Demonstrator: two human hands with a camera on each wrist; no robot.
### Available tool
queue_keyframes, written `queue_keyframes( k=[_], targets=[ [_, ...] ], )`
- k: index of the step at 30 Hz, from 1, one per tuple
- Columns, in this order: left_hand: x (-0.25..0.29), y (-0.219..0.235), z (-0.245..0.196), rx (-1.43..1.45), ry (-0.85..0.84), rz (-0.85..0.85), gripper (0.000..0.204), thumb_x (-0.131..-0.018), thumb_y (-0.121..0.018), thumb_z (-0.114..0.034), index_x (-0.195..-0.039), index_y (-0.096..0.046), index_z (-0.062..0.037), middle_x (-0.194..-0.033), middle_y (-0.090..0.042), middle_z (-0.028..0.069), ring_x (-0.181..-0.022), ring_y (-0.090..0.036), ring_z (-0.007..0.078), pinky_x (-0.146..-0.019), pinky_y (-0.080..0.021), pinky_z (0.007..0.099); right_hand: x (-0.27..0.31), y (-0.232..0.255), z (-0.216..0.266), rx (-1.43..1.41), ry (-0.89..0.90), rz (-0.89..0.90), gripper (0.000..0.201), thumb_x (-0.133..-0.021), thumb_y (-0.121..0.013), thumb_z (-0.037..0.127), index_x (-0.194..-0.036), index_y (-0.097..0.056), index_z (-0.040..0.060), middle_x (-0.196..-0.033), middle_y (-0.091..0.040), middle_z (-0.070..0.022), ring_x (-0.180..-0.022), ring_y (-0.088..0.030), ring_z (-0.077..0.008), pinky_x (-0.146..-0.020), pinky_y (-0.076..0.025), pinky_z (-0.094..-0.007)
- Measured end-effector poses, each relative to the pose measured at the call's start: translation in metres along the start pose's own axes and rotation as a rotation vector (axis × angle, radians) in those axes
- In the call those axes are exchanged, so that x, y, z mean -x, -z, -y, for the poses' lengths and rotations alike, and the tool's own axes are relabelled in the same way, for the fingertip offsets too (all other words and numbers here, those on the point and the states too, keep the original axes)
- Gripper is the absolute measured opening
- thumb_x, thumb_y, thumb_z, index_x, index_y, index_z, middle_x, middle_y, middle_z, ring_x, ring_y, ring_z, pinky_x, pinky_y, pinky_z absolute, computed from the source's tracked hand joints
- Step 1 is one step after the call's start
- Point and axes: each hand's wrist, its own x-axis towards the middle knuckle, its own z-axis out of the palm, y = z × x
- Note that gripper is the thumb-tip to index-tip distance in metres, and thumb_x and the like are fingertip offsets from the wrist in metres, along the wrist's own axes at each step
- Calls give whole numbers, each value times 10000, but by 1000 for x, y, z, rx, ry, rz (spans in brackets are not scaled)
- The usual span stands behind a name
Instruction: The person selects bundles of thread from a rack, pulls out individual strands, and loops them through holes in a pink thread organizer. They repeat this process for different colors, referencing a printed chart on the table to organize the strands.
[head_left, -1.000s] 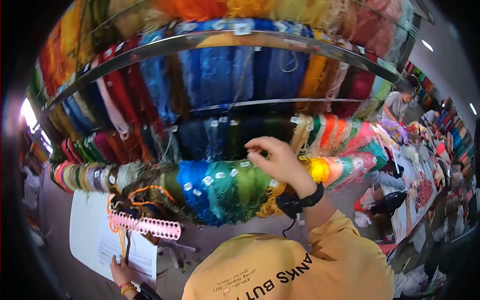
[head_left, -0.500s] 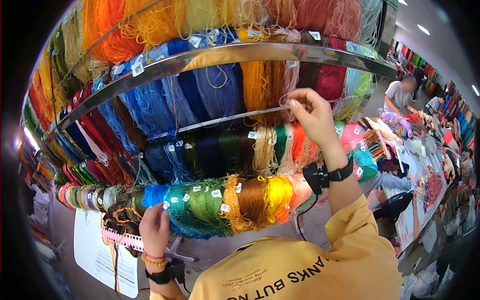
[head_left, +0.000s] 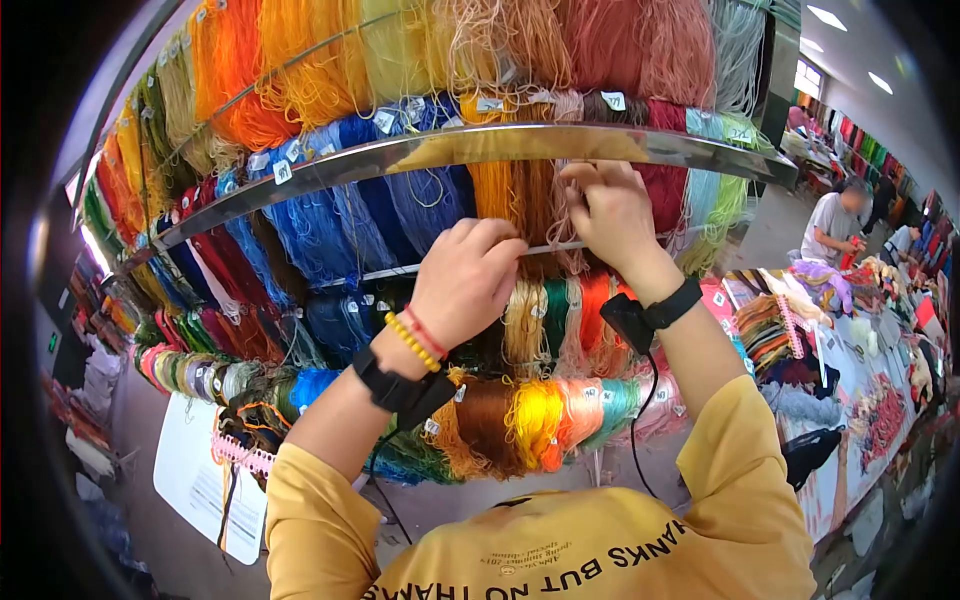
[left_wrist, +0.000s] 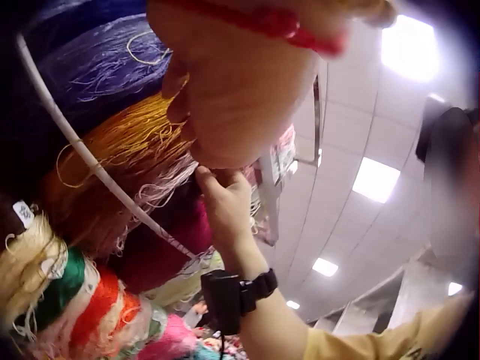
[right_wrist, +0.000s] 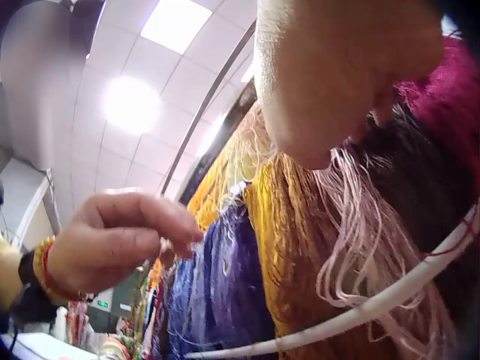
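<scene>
A skein of pale pink thread [right_wrist: 352,225] hangs between a brown skein [right_wrist: 304,255] and a dark one. My right hand [head_left: 615,215] is just under the metal rail in the head view, fingers curled at the top of the pink skein; in the right wrist view the back of the hand hides most of the fingertips. My left hand [head_left: 470,275] is raised to its left, in front of the orange-yellow skein [head_left: 492,195]. In the right wrist view its fingers [right_wrist: 142,214] bend loosely in the air and hold nothing.
A curved metal rail [head_left: 450,150] and a thin white rod [right_wrist: 375,304] cross the hanging skeins. Tagged skeins [head_left: 540,420] cover a lower bar. Left stands a white board with a printed sheet [head_left: 205,490] and pink punched strip [head_left: 240,453]. A person [head_left: 830,225] works behind the cluttered table at right.
My left hand has risen from the printed sheet, past the lower skeins, to the upper row beside the right hand. My right hand has moved up and right to the pink skein.
</scene>
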Motion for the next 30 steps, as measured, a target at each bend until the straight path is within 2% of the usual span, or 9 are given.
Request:
queue_keyframes(
  k=[1, 8, 13, 16, 17, 20, 24, 28, 30],
  targets=[
    [-9, -5, 3, -38, -40, -10, 211, -703, -623, -47, -911, -597, -69, -989, -575, 63, -894, -542, 253, -758, -446, 346, -2, 0, 1, -4, 23, 1, 187, -737, -615, 119, -922, -588, 128, -831, -553, -75, -819, -532, -297, -728, -411, -420],
    [-52, -28, 24, -262, -193, -91, 282, -673, -586, -85, -954, -609, -104, -1053, -559, 25, -967, -521, 226, -832, -410, 358, -8, -14, -6, 66, 103, -13, 205, -730, -604, 147, -933, -589, 120, -870, -572, -77, -864, -541, -288, -784, -398, -428],
    [-50, -34, 44, -378, -111, -34, 282, -673, -570, -100, -951, -613, -115, -1047, -561, 18, -975, -527, 228, -827, -403, 361, -10, -21, -22, 233, 66, 67, 225, -707, -617, 177, -930, -629, 150, -961, -617, -96, -926, -568, -289, -810, -425, -450],
    [-43, -30, 54, -439, -161, -76, 239, -682, -549, -125, -915, -599, -123, -1013, -558, 17, -984, -526, 209, -812, -412, 329, -4, -20, -36, 267, 114, 53, 233, -694, -634, 165, -927, -636, 163, -956, -618, -95, -916, -572, -289, -817, -426, -441],
    [-40, -30, 59, -416, -163, -56, 296, -671, -572, -98, -962, -609, -141, -1063, -562, 8, -964, -532, 215, -810, -411, 353, -5, -18, -37, 252, 111, 66, 250, -682, -648, 150, -931, -638, 166, -960, -618, -92, -919, -570, -289, -813, -428, -440],
    [-32, -29, 71, -428, -184, -41, 332, -674, -581, -90, -1000, -586, -151, -1090, -559, 1, -944, -538, 197, -805, -415, 349, -9, -13, -39, 269, 200, -19, 172, -709, -608, 179, -878, -642, 188, -749, -621, -49, -723, -617, -241, -646, -463, -396],
    [-29, -30, 71, -408, -177, -36, 319, -689, -576, -77, -1002, -582, -136, -1142, -534, 15, -1035, -513, 212, -828, -420, 346, -9, -9, -39, 185, 174, 7, 208, -691, -606, 150, -891, -649, 186, -790, -631, -52, -785, -613, -238, -733, -445, -394],
    [-15, -36, 69, -256, -164, -110, 307, -695, -566, -15, -992, -576, -95, -1161, -507, 73, -1134, -465, 258, -913, -401, 384, -4, -10, -37, 93, 41, 134, 136, -713, -581, 127, -842, -624, 135, -729, -608, -99, -735, -583, -292, -681, -429, -416],
    [-9, -37, 71, -242, -168, -91, 279, -698, -560, 9, -969, -570, -57, -1158, -503, 94, -1155, -453, 275, -932, -396, 386, -6, -7, -32, 85, 58, 97, 106, -718, -571, 122, -817, -608, 125, -712, -599, -95, -741, -573, -292, -691, -410, -424]
  ],
)
